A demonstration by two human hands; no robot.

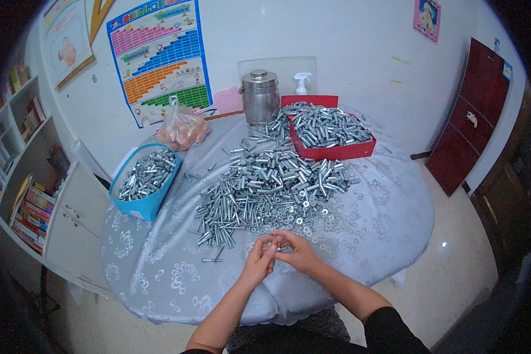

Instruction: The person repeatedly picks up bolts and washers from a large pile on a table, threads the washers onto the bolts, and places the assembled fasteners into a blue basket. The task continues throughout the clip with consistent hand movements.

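Observation:
My left hand (259, 259) and my right hand (296, 250) meet over the near edge of a round table (159, 271) with a grey patterned cloth. Their fingertips pinch a small metal bolt (280, 248) between them; the piece is mostly hidden by the fingers. Just beyond the hands spreads a big heap of silver bolts and sleeves (265, 183), with loose washers (304, 215) along its near side. One single bolt (215, 257) lies apart, left of my left hand.
A blue box (146, 177) of metal parts stands at the table's left. A red tray (330, 133) heaped with parts sits at the back. A steel canister (259, 97), a spray bottle (302, 82) and a plastic bag (182, 130) stand behind. Bookshelves (23, 171) are at left.

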